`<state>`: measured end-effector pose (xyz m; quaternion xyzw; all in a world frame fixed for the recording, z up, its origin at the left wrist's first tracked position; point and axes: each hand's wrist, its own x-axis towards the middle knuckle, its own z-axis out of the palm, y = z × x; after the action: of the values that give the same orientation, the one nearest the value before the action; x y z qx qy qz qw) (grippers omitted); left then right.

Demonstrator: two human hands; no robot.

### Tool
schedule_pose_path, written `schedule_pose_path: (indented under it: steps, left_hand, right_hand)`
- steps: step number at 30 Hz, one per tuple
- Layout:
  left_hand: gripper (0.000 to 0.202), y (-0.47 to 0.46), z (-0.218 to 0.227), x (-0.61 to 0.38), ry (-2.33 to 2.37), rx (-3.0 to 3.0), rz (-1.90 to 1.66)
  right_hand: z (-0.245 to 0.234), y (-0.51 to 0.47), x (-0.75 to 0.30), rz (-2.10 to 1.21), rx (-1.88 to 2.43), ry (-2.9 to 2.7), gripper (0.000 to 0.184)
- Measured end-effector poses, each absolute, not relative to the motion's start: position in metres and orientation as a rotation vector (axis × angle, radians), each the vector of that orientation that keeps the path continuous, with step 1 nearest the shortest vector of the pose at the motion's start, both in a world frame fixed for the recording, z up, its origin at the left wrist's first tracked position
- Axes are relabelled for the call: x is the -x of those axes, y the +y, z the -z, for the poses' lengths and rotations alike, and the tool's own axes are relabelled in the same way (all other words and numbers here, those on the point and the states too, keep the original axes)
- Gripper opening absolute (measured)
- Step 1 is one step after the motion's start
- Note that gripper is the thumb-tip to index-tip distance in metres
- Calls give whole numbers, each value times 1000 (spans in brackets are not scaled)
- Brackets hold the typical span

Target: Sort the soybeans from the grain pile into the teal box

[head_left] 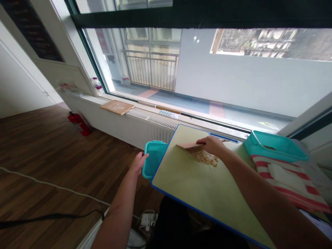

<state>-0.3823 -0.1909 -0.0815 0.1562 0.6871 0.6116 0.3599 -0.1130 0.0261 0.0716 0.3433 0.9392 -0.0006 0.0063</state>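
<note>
My left hand (138, 162) grips the near edge of a teal plastic tub (153, 157) held just off the left edge of a yellow-green table (197, 186) with a blue rim. My right hand (214, 144) is closed on a flat piece of brown card (188, 145) that stands on edge on the table. A small heap of tan grains (206, 157) lies on the table beside the card, under and in front of my right hand.
A second teal tub (275, 145) sits at the right on a red-and-white striped cloth (287, 176). A windowsill with a wooden board (117, 106) and a radiator run behind. A red fire extinguisher (79, 123) lies on the wooden floor; cables trail below.
</note>
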Motion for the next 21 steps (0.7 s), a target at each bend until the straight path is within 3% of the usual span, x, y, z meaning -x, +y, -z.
schedule_pose_path:
  steps: [21]
  left_hand:
    - [11, -217, 90, 379, 1792, -295, -1489]
  right_hand:
    - [-70, 0, 106, 27, -1007, 2942, 51]
